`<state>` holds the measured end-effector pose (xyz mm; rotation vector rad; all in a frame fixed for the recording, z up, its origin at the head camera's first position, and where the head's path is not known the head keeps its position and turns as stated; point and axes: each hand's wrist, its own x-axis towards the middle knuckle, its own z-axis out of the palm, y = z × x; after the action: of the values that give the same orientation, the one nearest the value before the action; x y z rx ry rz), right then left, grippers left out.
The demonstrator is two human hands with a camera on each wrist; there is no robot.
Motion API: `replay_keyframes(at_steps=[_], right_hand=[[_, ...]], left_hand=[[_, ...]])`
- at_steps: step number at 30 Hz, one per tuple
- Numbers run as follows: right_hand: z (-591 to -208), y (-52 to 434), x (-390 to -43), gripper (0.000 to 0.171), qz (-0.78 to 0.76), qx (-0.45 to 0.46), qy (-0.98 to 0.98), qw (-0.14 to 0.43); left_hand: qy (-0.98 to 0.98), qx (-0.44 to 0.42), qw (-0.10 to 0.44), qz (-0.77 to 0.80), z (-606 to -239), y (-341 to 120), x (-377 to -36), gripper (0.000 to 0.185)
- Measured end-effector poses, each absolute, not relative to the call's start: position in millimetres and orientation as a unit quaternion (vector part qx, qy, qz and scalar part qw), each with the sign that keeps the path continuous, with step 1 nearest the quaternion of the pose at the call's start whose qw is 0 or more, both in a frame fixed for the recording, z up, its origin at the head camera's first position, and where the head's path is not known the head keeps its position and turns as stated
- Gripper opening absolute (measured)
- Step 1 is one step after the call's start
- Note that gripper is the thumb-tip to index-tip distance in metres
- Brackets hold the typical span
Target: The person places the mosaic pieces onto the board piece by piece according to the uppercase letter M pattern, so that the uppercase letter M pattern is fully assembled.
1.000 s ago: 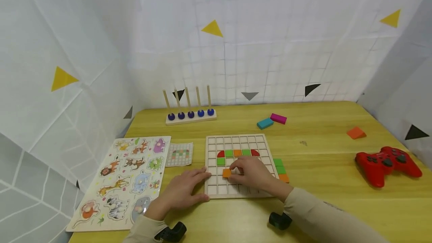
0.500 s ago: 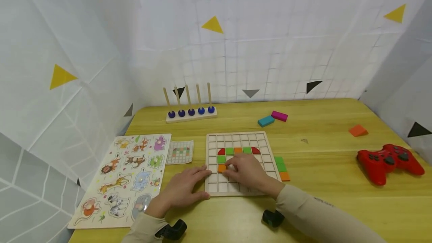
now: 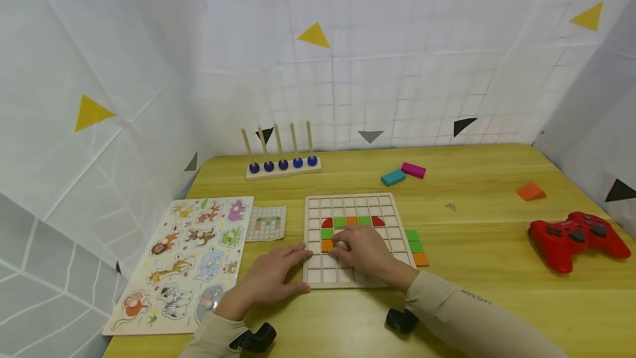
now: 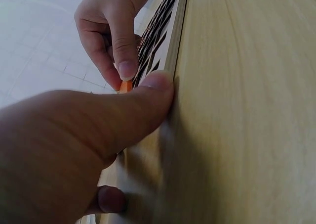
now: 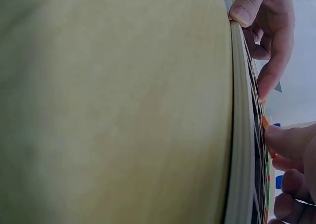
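An orange square tile (image 3: 327,246) sits at a cell of the wooden grid board (image 3: 349,196), just below a green tile (image 3: 327,233). My right hand (image 3: 367,253) pinches that tile between thumb and fingertips; in the left wrist view the orange tile (image 4: 126,86) shows beneath them. It looks slightly tilted in the right wrist view. My left hand (image 3: 272,275) rests at the board's left edge, its thumb and fingertips touching the frame. Above the right hand, a row of tiles runs red (image 3: 327,223), green, orange, green, red (image 3: 377,221). The right hand hides some of the cells.
Left of the board lie a printed pattern card (image 3: 266,224) and an animal puzzle (image 3: 186,264). Spare tiles (image 3: 414,246) lie against its right side. Behind are a peg stand (image 3: 284,169), teal (image 3: 393,177) and magenta blocks (image 3: 413,170). A red game controller (image 3: 578,241) is far right.
My right hand has carried the orange tile up and left, into the cell below the green one. The left hand stays at the board's edge. The head view has shifted slightly.
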<state>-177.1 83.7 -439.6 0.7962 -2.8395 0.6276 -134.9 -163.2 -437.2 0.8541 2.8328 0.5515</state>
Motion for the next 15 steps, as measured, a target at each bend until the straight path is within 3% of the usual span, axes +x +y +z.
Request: replay_keyframes(at_steps=[15], right_hand=[[-440.5, 84.5, -178.1, 0.018, 0.212, 0.294, -0.929, 0.074]], left_hand=[[0.940, 0.280, 0.063, 0.183, -435.5, -162.2, -132.8, 0.060]])
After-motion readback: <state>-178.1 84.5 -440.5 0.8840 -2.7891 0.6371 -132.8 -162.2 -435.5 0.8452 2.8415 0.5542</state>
